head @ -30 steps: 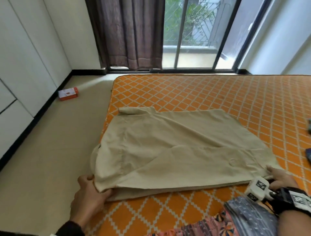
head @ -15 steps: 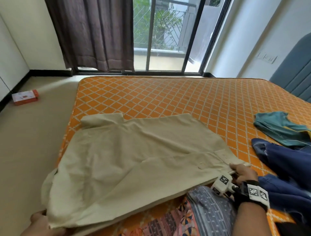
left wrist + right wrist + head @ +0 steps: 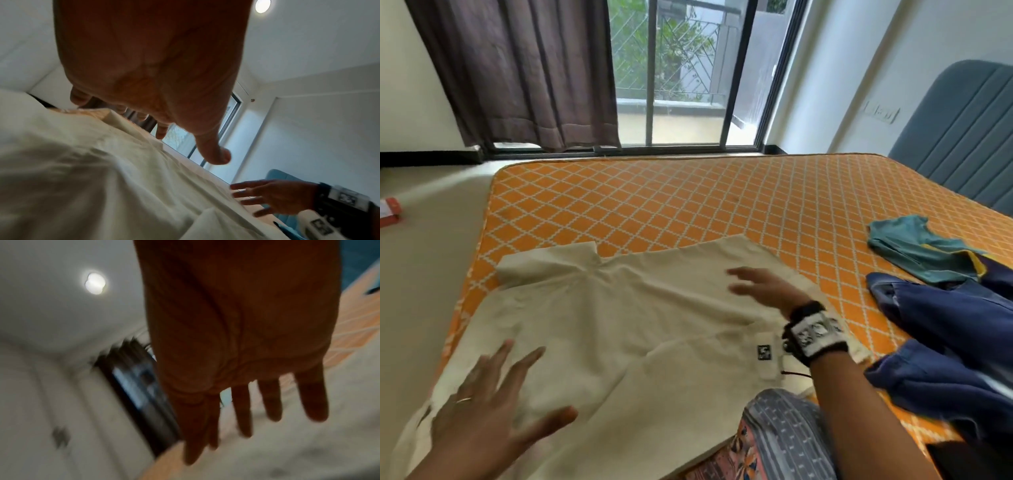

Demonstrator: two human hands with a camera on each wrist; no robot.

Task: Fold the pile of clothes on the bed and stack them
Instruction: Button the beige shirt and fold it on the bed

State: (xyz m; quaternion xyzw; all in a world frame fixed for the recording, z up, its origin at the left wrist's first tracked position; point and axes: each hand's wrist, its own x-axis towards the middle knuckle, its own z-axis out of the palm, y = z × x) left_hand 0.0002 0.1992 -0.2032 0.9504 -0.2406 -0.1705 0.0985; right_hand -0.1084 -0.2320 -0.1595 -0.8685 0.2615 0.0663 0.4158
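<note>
Orange bed (image 3: pixel 688 205) with a white diamond pattern, filling the middle of the head view; taken here as the landmark. At its far edge, a glass sliding door (image 3: pixel 688 85), with a dark brown curtain (image 3: pixel 517 75) drawn over the left part. At the bed's right end, a blue-grey ribbed headboard (image 3: pixel 959 137).

On the bed's near left part, spread flat, a beige shirt (image 3: pixel 619 325), collar toward the bed's far left corner, left edge hanging over the bed's left side. Seen also from the left wrist (image 3: pixel 92 178) and, blurred, from the right wrist (image 3: pixel 287 443).

On the bed's right side, well apart from the beige shirt, a crumpled dark blue garment (image 3: pixel 945 325), with a teal garment (image 3: pixel 914 246) just beyond it, toward the headboard, the two touching. At the bed's near edge, a patterned grey and pink cloth (image 3: pixel 784 442), partly under the right forearm.

Over the near left corner of the beige shirt, left hand (image 3: pixel 482 404), fingers straight and spread, gripping nothing; contact with the cloth not clear. Palm over the shirt in the left wrist view (image 3: pixel 154 65).

Over the shirt's right half, right hand (image 3: pixel 763 287), fingers stretched out flat, holding nothing, blurred; a black strap with a white marked block on the wrist. Straight fingers (image 3: pixel 269 399) shown by the right wrist view.

On the floor left of the bed, a small red and white box (image 3: pixel 388 212), cut by the frame edge.
</note>
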